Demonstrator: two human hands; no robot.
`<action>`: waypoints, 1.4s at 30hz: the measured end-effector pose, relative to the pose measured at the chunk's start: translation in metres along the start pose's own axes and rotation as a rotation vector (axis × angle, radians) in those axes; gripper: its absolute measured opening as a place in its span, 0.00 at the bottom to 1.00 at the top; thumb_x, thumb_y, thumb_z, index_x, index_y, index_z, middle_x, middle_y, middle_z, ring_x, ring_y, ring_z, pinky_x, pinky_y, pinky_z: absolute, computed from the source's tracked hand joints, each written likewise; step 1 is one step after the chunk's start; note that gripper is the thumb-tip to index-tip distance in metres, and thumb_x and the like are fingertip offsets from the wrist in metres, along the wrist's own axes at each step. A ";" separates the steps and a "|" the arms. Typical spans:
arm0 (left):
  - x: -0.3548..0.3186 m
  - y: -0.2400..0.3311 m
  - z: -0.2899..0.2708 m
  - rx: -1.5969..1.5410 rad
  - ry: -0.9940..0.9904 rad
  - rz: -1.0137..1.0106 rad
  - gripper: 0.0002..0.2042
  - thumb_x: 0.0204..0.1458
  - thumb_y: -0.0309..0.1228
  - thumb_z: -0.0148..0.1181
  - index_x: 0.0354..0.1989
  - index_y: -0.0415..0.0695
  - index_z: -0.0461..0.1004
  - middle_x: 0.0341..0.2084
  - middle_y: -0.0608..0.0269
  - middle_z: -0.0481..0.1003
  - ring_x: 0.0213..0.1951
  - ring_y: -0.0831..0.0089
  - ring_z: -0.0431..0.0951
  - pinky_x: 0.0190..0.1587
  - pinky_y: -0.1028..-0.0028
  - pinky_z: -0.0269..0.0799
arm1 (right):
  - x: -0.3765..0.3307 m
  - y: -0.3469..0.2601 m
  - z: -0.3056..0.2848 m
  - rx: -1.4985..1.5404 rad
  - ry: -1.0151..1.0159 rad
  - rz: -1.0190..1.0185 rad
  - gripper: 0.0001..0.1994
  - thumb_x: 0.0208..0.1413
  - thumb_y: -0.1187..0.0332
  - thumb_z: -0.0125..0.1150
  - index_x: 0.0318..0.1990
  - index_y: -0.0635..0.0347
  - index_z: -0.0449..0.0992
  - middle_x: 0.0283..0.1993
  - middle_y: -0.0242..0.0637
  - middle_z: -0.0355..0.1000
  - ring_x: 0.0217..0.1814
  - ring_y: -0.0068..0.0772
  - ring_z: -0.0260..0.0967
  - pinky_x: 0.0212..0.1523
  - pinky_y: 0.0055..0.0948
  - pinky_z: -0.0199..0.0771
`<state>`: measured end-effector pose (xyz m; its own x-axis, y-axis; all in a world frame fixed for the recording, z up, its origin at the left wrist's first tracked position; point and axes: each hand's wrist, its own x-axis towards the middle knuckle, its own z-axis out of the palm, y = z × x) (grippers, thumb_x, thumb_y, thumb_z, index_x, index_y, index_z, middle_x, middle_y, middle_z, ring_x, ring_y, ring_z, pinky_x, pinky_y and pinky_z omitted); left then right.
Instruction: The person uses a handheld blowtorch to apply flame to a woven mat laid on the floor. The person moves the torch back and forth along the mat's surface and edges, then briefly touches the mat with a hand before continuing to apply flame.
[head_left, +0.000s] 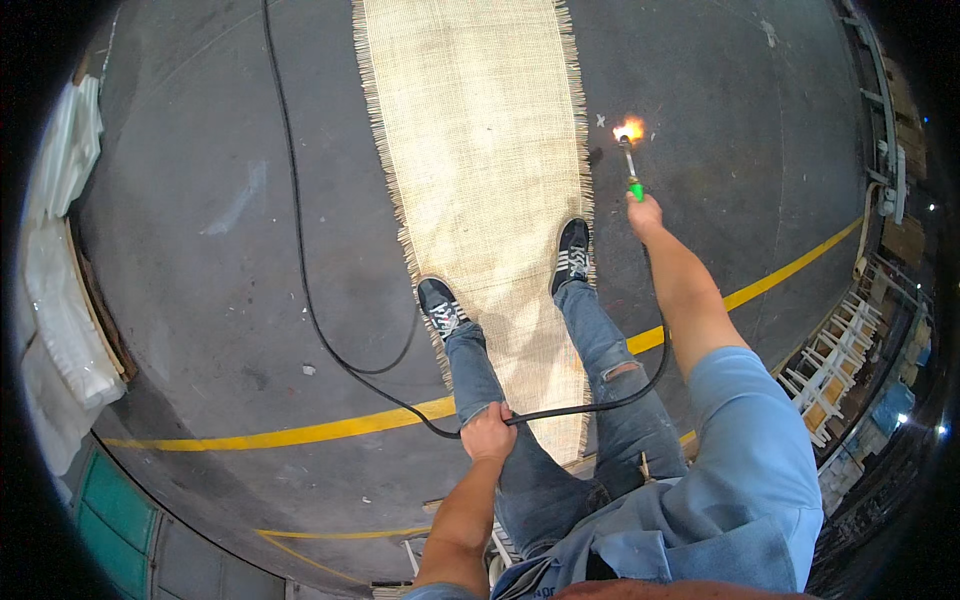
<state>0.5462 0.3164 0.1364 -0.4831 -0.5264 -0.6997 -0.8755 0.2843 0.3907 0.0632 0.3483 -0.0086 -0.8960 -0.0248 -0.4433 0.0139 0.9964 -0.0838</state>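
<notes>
A long strip of pale woven matting [480,130] with fringed edges runs away from me along the floor, and I stand with both shoes on it. My right hand [646,214] is wrapped round the green handle of a gas torch [631,170]. An orange flame [629,129] burns at the torch's tip, over the bare floor just right of the mat's fringe. In front of my left thigh, my left hand [488,432] is closed on a black hose [575,409]. That hose loops past my right leg up toward the torch.
From my left hand the hose trails left and far across the dark grey floor [220,300]. Yellow painted lines [300,433] cross the floor. White wrapped bundles [65,310] stand along the left side. At right are a stack of white slatted pieces [832,365] and a metal frame [888,120].
</notes>
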 end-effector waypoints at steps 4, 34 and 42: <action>-0.003 -0.005 -0.008 0.038 -0.024 -0.019 0.11 0.55 0.39 0.55 0.24 0.49 0.69 0.16 0.56 0.74 0.21 0.54 0.77 0.24 0.55 0.69 | -0.039 -0.048 0.061 0.176 -0.254 -0.128 0.23 0.58 0.49 0.57 0.45 0.64 0.76 0.43 0.51 0.76 0.46 0.49 0.74 0.48 0.44 0.70; 0.005 0.001 -0.002 0.072 0.039 0.029 0.13 0.55 0.39 0.55 0.21 0.47 0.68 0.14 0.58 0.73 0.19 0.55 0.76 0.22 0.55 0.69 | -0.048 -0.058 0.066 0.117 -0.229 -0.122 0.21 0.58 0.52 0.59 0.46 0.63 0.77 0.43 0.50 0.77 0.45 0.48 0.75 0.46 0.43 0.72; 0.003 0.000 -0.006 0.087 0.039 0.014 0.13 0.55 0.39 0.54 0.21 0.47 0.68 0.15 0.57 0.74 0.19 0.55 0.76 0.23 0.55 0.69 | 0.012 0.006 -0.013 0.201 0.051 0.229 0.23 0.57 0.51 0.57 0.44 0.67 0.76 0.47 0.57 0.74 0.51 0.56 0.73 0.50 0.47 0.70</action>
<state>0.5452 0.3096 0.1381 -0.4960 -0.5524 -0.6699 -0.8669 0.3596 0.3454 0.0473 0.3549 -0.0030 -0.8805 0.2082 -0.4259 0.3014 0.9393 -0.1639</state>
